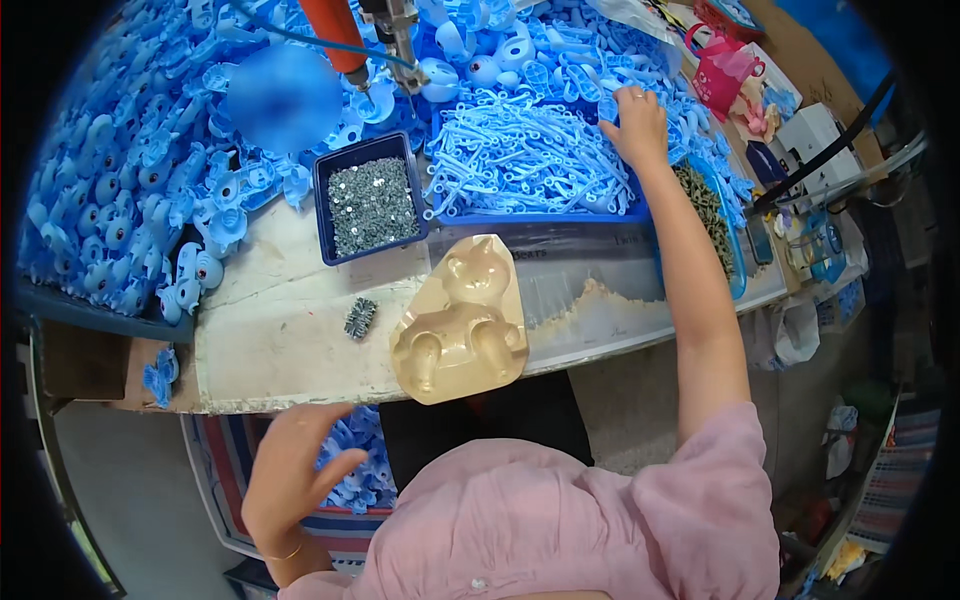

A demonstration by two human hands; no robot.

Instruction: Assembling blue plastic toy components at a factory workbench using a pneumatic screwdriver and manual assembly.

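Observation:
My left hand [295, 465] hangs in front of the table's near edge, thumb and fingers apart, with nothing in it. My right hand [642, 122] reaches across to the far right of the tray of thin blue plastic links [525, 155]. Its thumb and fingers are around a light blue plastic part [607, 104], partly hidden by the hand. Between my arms, a tan bear-shaped mould [470, 320] lies at the near edge. Left of it sits a small clump of dark metal pieces [360, 318]. A dark blue bin [327, 215] behind holds many small grey screws.
Piles of blue toy parts [110, 220] cover the left and back. An orange power screwdriver [335, 35] and a metal tool head [397, 40] hang overhead. A blue basket [738, 265] of brownish pieces stands under my right forearm. A pink bag [722, 75] lies far right.

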